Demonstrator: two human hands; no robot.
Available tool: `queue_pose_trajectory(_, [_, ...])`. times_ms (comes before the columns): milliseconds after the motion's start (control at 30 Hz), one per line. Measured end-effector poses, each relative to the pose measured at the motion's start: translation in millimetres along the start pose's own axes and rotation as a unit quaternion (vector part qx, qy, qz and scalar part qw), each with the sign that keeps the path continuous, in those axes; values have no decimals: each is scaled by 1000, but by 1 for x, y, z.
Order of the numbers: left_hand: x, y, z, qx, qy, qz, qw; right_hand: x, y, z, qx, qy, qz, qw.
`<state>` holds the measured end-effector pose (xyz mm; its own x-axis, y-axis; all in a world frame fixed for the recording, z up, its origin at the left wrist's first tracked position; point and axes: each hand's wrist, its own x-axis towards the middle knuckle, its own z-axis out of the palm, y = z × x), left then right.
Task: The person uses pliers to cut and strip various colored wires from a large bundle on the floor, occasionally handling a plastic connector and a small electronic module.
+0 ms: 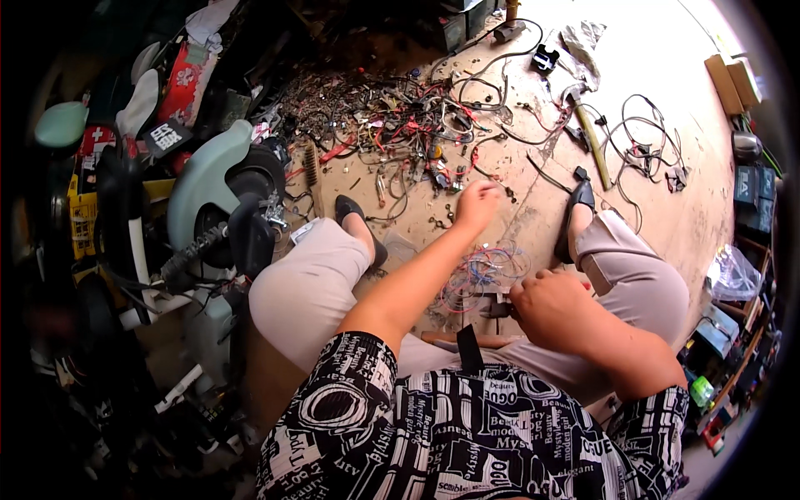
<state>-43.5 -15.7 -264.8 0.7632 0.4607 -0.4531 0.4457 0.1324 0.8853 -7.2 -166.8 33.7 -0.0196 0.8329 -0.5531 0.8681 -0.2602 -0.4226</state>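
My left hand reaches forward over the floor, close to the near edge of a spread of cut wires and small connectors. Its fingers are smeared by motion, and whether they hold anything does not show. Nearer to me, between my knees, my right hand is closed around a hand tool with a dark metal head. A bit of red shows by its fingers; the rest of the tool is hidden in the palm. Just ahead of that tool lies a loose tangle of thin red and blue wires.
A hammer with a wooden handle lies ahead to the right, with looped black cable beside it. Scooter parts with a pale green fender crowd my left. A wire brush lies near my left shoe. Shelving lines the right.
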Motion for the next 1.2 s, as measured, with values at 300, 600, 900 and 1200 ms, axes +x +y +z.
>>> queue_pose_trajectory(300, [49,-65,-79,371,184,-72,908,1,3,-23,67,34,42,996])
queue_pose_trajectory(600, [93,-44,-90,461,115,-185,860,6,11,-44,120,51,56,990])
queue_pose_trajectory(900, [108,20,-143,-209,90,-218,949,-8,5,-35,85,123,36,988])
queue_pose_trajectory(1200, [26,182,-170,-86,8,-59,995,-11,17,-40,203,264,151,931])
